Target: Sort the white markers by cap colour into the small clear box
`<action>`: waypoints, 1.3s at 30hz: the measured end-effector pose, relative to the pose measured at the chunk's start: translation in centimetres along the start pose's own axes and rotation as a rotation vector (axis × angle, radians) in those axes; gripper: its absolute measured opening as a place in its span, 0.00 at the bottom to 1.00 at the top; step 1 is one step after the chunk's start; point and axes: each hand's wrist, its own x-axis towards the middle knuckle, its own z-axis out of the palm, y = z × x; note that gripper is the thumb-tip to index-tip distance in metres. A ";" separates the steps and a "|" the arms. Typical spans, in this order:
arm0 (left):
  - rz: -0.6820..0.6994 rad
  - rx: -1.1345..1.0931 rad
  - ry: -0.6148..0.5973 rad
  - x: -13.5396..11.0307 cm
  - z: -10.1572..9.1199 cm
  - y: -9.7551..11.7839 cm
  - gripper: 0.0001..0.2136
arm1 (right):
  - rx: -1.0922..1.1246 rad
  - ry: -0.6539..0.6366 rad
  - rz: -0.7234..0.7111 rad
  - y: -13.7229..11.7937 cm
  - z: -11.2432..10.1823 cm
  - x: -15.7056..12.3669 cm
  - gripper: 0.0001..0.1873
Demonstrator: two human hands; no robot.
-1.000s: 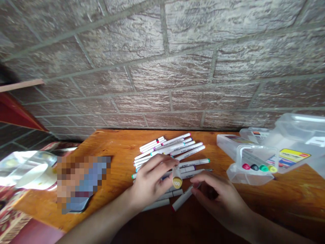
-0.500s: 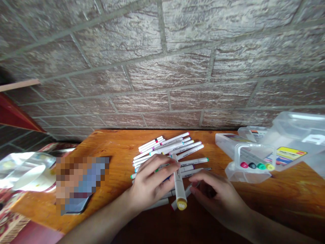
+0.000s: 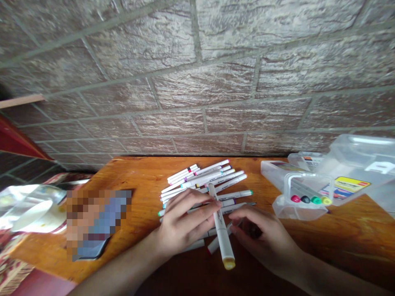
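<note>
My left hand (image 3: 188,220) is closed round a white marker (image 3: 221,226) with a yellow end cap, gripping it between thumb and fingers. The marker slants toward me, its yellow end lowest. Beneath and behind this hand lies a loose pile of white markers (image 3: 205,179) with coloured ends; the hand hides part of it. My right hand (image 3: 262,234) rests just right of the held marker. Its fingers are curved, with a gap between thumb and forefinger, and I see nothing held there. A red-ended marker (image 3: 213,246) lies on the table between the hands.
To the right, a clear plastic case (image 3: 285,209) holds several markers with pink, black, green and yellow ends. Beside it stands a larger clear container (image 3: 367,158). A partly blurred phone (image 3: 92,251) lies left on the wooden table (image 3: 138,181). A brick-patterned wall (image 3: 200,121) borders the back.
The marker in my left hand has tilted, its yellow end swinging right and nearer to me. My right hand has hardly moved.
</note>
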 end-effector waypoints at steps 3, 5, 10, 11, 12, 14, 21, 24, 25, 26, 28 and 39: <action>0.002 -0.008 0.004 -0.2 0.1 -0.1 0.15 | 0.004 0.006 -0.008 0.1 0.0 0.0 0.05; 0.002 -0.015 0.002 -0.3 0.0 -0.1 0.15 | 0.010 0.011 -0.019 0.1 0.0 0.0 0.06; -0.003 -0.023 -0.001 0.0 0.0 0.1 0.14 | 0.014 0.012 -0.023 0.1 0.0 0.1 0.06; -0.001 -0.027 -0.001 0.0 0.0 0.1 0.14 | 0.016 0.010 -0.020 0.0 0.0 0.1 0.06; 0.000 -0.031 -0.001 0.0 0.0 0.0 0.14 | 0.018 0.009 -0.018 0.0 0.0 0.1 0.06; -0.001 -0.032 -0.004 0.0 0.1 0.0 0.15 | 0.024 0.013 -0.018 -0.1 0.0 0.0 0.06; -0.031 -0.016 -0.040 0.2 0.3 -0.1 0.14 | 0.022 0.029 -0.023 -0.3 -0.1 0.2 0.05; -0.031 -0.015 -0.043 0.2 0.3 0.0 0.13 | 0.033 0.029 -0.029 -0.4 -0.1 0.2 0.06; -0.029 -0.010 -0.045 0.2 0.3 0.0 0.12 | 0.037 0.028 -0.034 -0.4 -0.1 0.2 0.06; -0.027 -0.004 -0.047 0.2 0.3 0.0 0.12 | 0.041 0.028 -0.041 -0.5 -0.1 0.1 0.06; -0.027 0.007 -0.058 0.1 0.3 -0.1 0.11 | 0.052 0.030 -0.057 -0.4 -0.1 0.1 0.07; -0.007 0.042 -0.070 -0.2 0.5 -0.3 0.14 | 0.174 0.072 -0.111 -0.4 -0.1 -0.5 0.18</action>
